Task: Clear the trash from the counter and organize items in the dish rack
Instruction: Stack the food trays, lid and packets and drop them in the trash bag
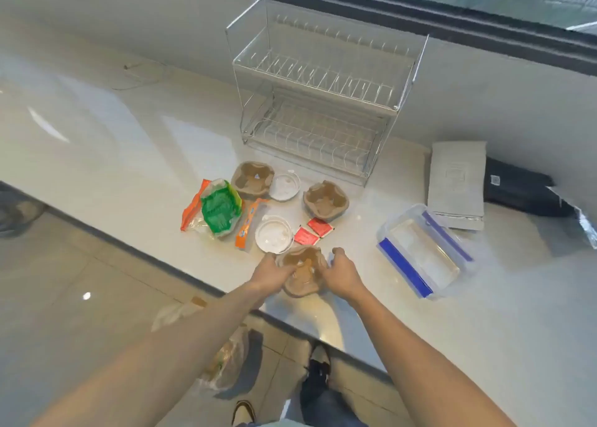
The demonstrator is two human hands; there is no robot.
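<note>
1. Head view: my left hand [269,273] and right hand [339,273] clasp a brown pulp cup tray [302,273] at the counter [129,142] edge.
2. White lid [274,233] and red packets [311,231] lie just beyond; the empty dish rack [319,97] stands farther back.

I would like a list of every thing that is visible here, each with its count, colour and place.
dish rack: 1, silver wire, two tiers, back of the counter, nothing in it
pulp trays: 3, brown; one and another in front of the rack, the third at the counter edge, between both hands
lids: 2, white; one beside the left tray, one nearer the edge
red packets: 2, right of the near lid
wrappers: a green and orange pile, left
container: 1, clear with blue clips, right
grey pouch: 1, far right
left hand: gripping the near tray
right hand: gripping the same tray
</note>
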